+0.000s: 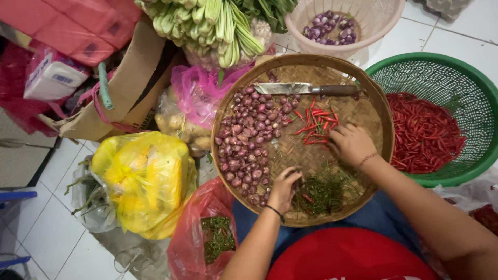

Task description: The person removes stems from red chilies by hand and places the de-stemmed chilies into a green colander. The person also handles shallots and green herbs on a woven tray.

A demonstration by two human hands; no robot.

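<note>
Head view, we see woven tray on lap. Left hand pinched on green stems; grasp unclear. Right hand curled beside red chilies (fingertips hidden). Shallots at tray's left; knife at far edge.

I get bright, even overhead light, soft shadows, mild glare on the yellow bag, and slight bending at the frame edges.

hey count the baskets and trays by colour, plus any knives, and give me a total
Woven brown tray: 1
Green basket: 1
Pink basket: 1
Knife: 1
Total: 4
</note>
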